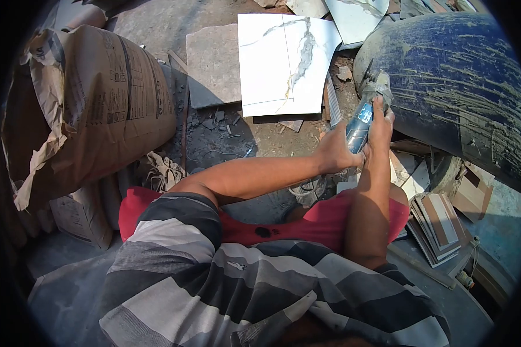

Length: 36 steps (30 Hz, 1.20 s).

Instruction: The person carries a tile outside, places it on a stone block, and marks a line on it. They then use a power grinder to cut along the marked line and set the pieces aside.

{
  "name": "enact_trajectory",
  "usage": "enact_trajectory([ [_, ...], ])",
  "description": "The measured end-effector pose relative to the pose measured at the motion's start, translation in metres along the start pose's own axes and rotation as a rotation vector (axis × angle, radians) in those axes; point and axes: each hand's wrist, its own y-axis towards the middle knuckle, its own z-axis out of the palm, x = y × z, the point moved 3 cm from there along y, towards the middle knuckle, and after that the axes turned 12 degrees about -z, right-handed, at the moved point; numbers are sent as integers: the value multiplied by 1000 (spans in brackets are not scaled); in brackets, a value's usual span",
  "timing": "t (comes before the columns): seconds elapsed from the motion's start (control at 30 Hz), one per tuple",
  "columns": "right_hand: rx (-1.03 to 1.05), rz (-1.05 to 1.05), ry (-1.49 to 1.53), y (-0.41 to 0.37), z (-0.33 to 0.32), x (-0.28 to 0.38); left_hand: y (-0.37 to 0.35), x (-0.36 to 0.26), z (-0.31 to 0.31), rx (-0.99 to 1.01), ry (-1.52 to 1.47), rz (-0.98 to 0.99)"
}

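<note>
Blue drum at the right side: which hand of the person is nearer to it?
Right. The right hand is just beside the left end of the blue drum, near the head of the power tool; the left hand is farther left, towards the tool's rear.

The tile (pixel 266 63) lies between sack (pixel 121 110) and drum (pixel 446 81).

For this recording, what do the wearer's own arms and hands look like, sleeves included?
Both the left hand and right hand are bare: no gloves, and no watch or bracelet shows at either wrist. The forearms are uncovered. The left sleeve is short, patterned in broad dark and pale grey bands, with a dark edge; the right sleeve also ends dark, above a bare forearm.
</note>
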Motion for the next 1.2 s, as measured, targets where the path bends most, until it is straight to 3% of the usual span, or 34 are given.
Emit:
enact_trajectory([
  [0.13,123,56,181,8,-4,-7,8,-4,-9,2,-77,60],
  [0.23,399,205,363,5,-3,-6,10,-16,-17,115,-161,140],
  [0.33,356,228,460,-15,5,21,16,-18,-16,216,-386,314],
  [0.43,481,115,406,-12,0,18,19,-13,-16,359,-468,338],
  [0.5,426,2,285,-15,-2,18,25,-5,-13,422,-392,251],
  [0.57,330,-209,-2,-12,-1,22,26,8,-2,345,-282,233],
  [0.67,251,-325,-38,-14,2,14,32,20,5,272,-160,157],
  [0.7,252,-324,-38,-14,1,14,34,20,4,319,-233,187],
  [0.77,341,-139,239,-15,2,11,33,13,-3,364,-303,215],
  [0.87,483,-20,201,-19,6,9,23,-2,-13,555,-478,184],
  [0.93,502,-58,139,-17,8,5,28,7,-14,559,-466,185],
  [1.0,459,-251,1,-22,14,12,32,11,-21,582,-440,192],
  [1.03,426,-335,-181,-18,13,10,40,17,-26,605,-205,110],
  [1.07,427,-335,-176,-16,16,8,51,25,-34,617,29,27],
  [1.1,392,-379,-263,-14,18,9,65,36,-46,638,264,64],
  [1.17,337,-417,-369,-3,23,3,77,86,-92,668,163,-301],
  [1.2,332,-425,-359,3,29,0,67,102,-122,552,128,-510],
])
